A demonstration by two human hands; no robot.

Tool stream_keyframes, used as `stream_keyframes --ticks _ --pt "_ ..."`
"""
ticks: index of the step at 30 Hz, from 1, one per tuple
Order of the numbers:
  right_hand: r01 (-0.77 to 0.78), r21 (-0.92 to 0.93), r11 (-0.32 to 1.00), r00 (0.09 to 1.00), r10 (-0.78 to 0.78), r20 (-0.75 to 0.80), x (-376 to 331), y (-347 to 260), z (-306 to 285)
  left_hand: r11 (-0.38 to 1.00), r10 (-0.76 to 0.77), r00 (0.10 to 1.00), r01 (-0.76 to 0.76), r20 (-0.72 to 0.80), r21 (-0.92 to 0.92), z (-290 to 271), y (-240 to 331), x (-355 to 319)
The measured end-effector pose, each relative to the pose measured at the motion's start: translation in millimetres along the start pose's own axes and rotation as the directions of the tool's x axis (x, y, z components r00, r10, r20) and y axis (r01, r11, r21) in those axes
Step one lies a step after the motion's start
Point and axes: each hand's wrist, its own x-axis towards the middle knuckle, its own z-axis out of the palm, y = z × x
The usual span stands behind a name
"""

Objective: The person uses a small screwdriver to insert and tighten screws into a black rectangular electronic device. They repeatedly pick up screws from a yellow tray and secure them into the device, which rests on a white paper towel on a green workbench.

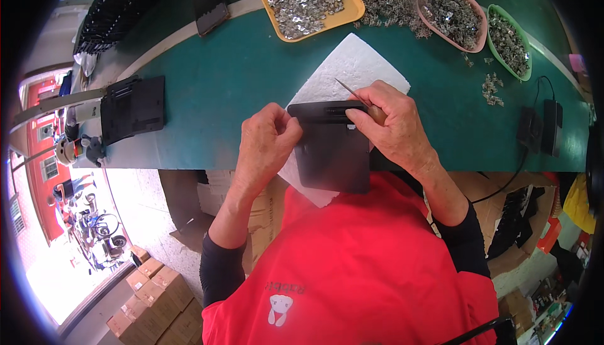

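Note:
A black plastic housing [333,156] with a slotted raised bar along its far side lies over the white foam pad [352,62], its near end reaching past the table edge toward me. In my right hand [396,121] is an awl with a round wooden handle [377,115]; its thin metal spike points up and left. My right thumb rests on the bar, close to a small shiny metal clip [351,127]. At the bar's left end, my left hand [267,143] is closed with thumb and fingers pinched together. Whatever those fingertips may hold is hidden.
Small metal clips fill a yellow tray [272,21], a pink tray [481,30] and a green tray [527,52]; loose clips [492,89] lie nearby. Another black housing [133,109] is at left, black adapters [541,128] at right. Cardboard boxes [154,298] stand on the floor.

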Motion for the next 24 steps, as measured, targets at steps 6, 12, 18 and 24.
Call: stream_keyframes --ticks 6,12,18,24 --pt "0.115 -0.150 0.982 0.993 -0.119 -0.014 0.0 0.6 -1.7 0.969 0.116 0.991 -0.097 -0.070 0.228 7.1 10.4 0.5" --pt "0.308 -0.422 0.853 0.951 -0.284 0.120 -5.4 -28.8 -13.6 0.958 0.153 0.981 -0.117 -0.120 0.263 17.7 7.7 -0.8" --pt "0.371 -0.506 0.779 0.919 -0.227 0.323 -1.8 -29.7 -10.9 0.998 -0.062 0.995 0.064 -0.074 0.023 14.3 3.0 -1.7" --pt "0.408 -0.558 0.723 0.899 -0.209 0.386 0.7 -30.8 -0.6 0.968 -0.153 0.985 0.166 0.082 -0.189 -2.4 1.6 3.1"
